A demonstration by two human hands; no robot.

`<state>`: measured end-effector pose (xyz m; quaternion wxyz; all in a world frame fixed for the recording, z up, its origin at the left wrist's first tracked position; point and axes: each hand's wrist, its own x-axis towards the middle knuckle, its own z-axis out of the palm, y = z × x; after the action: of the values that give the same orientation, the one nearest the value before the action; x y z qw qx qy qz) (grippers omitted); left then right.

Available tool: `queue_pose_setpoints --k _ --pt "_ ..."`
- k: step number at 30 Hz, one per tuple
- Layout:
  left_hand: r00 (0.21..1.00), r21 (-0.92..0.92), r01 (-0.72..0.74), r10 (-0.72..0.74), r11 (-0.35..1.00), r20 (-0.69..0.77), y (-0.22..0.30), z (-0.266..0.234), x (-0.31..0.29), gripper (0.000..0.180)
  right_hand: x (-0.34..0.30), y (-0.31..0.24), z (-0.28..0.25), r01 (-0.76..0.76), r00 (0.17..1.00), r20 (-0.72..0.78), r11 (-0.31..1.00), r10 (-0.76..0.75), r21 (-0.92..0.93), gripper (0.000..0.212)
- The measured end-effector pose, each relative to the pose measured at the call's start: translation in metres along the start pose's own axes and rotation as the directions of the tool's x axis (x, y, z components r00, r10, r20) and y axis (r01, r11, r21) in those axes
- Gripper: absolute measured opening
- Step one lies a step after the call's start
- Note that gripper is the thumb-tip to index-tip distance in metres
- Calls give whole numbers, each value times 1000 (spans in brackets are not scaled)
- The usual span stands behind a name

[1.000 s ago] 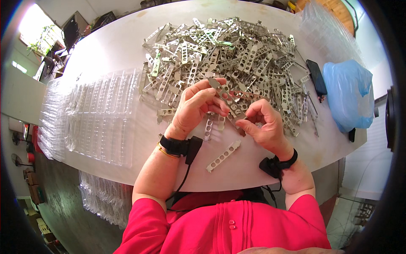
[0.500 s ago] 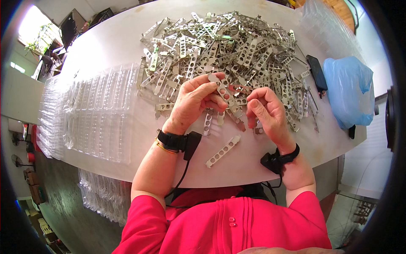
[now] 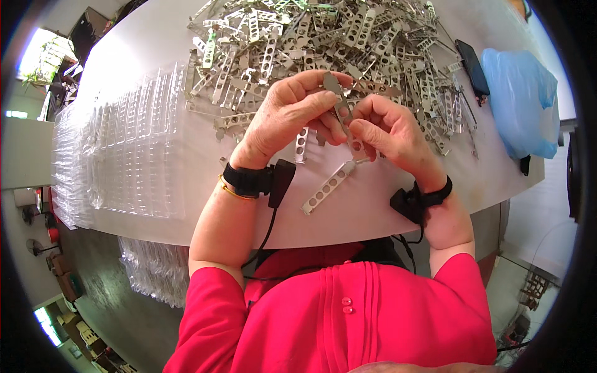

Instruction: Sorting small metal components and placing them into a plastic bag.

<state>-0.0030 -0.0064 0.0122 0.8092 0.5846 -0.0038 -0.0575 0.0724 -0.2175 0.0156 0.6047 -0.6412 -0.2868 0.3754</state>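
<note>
While the left hand [image 3: 281,113] pinches 1 strip [image 3: 339,102] above the table [image 3: 367,214], its long axis slants from far left to near right. The right hand [image 3: 399,133] curls at its near end, grip unclear.

bright window [image 3: 46,55] upper left, dark grey floor [image 3: 106,270], pale right-hand wall [image 3: 538,217], perhaps a fan [image 3: 36,247] far left

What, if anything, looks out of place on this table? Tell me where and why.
One metal strip lies aslant on the near side of the table, apart from the jumbled pile, so it looks slightly stray. I see nothing spilled or clearly damaged.
</note>
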Motion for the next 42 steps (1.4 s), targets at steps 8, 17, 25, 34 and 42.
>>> queue_pose_setpoints --k 8,17,25,34,42 --pt "997 -9 -56 55 998 -46 -1 0 0 34 -3 -6 -4 -137 990 51 989 134 49 25" --pt "986 -26 -136 133 990 -102 -6 -12 2 37 -7 -11 0 -130 925 286 918 248 -375 21" --pt "988 -18 -108 105 994 -111 -8 -10 2 28 -11 2 5 273 937 349 678 -25 -683 25" --pt "999 -18 -19 18 1000 -32 -8 -7 -1 22 -11 5 6 490 868 451 503 -207 -712 16" --pt "997 -77 31 -26 997 66 -3 -9 -5 17 -11 -8 4 433 898 275 570 -345 -699 15"
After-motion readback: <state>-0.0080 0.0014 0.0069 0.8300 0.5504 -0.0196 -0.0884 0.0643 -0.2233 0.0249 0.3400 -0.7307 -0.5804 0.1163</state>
